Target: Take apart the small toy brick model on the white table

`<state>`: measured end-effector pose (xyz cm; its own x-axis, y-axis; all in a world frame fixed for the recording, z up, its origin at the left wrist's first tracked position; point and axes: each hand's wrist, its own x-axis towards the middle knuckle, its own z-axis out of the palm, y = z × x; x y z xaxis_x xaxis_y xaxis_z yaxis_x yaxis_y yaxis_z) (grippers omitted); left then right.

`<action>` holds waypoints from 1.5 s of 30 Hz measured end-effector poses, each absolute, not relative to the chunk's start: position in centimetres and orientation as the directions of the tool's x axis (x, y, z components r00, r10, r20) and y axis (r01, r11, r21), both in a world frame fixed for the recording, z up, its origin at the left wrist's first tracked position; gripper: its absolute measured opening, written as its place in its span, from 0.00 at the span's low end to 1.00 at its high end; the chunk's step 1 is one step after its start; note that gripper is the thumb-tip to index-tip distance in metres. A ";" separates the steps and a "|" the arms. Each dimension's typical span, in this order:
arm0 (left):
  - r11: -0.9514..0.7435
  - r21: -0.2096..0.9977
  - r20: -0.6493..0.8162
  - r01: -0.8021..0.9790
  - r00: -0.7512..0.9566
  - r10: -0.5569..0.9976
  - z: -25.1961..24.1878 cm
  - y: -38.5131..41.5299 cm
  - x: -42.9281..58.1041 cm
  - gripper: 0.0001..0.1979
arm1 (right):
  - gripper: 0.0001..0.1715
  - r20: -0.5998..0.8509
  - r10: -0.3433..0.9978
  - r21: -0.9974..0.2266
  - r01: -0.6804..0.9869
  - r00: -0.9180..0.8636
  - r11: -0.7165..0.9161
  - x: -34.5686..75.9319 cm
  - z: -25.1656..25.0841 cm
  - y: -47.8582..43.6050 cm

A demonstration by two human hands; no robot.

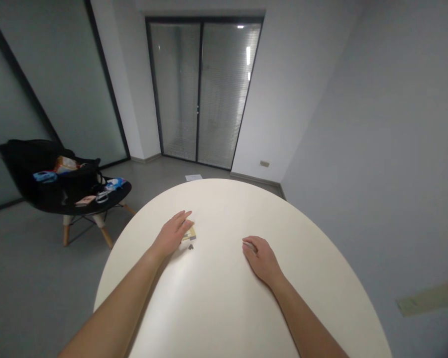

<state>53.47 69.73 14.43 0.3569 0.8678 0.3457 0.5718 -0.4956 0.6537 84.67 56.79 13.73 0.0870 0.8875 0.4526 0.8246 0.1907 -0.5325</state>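
On the white round table, my left hand reaches over a small flat yellowish piece with a dark edge. Its fingers are stretched out and apart, and they hide part of that piece; whether they touch it I cannot tell. Just below the piece lies a tiny dark object, too small to name. To the right, my right hand rests on the tabletop with fingers loosely bent. A gap shows between its thumb and forefinger, and nothing is visible in it.
A black chair with wooden legs stands left of the table, bearing a black bag and several small items. Behind the table a white sheet lies on the floor before a dark-framed glass door. A grey wall runs along the right.
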 end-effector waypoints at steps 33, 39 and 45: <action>-0.554 0.389 0.380 0.736 0.420 0.824 18.8 61.6 53.0 0.31 | 0.33 0.397 0.913 -0.188 0.982 0.092 -0.017 84.8 15.6 41.9; -0.582 0.251 0.181 0.773 0.554 0.813 16.1 50.7 50.9 0.32 | 0.34 0.300 0.949 -0.099 0.993 0.096 -0.069 84.0 13.4 36.5; -0.557 0.226 0.053 0.800 0.560 0.827 15.4 48.9 51.0 0.31 | 0.33 0.252 0.964 -0.086 0.994 0.081 -0.061 84.0 13.3 36.7</action>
<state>51.04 48.86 15.41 0.5604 0.8265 0.0529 0.7996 -0.5566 0.2256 83.96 36.74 13.29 0.0810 0.9644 0.2518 0.9945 -0.0612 -0.0855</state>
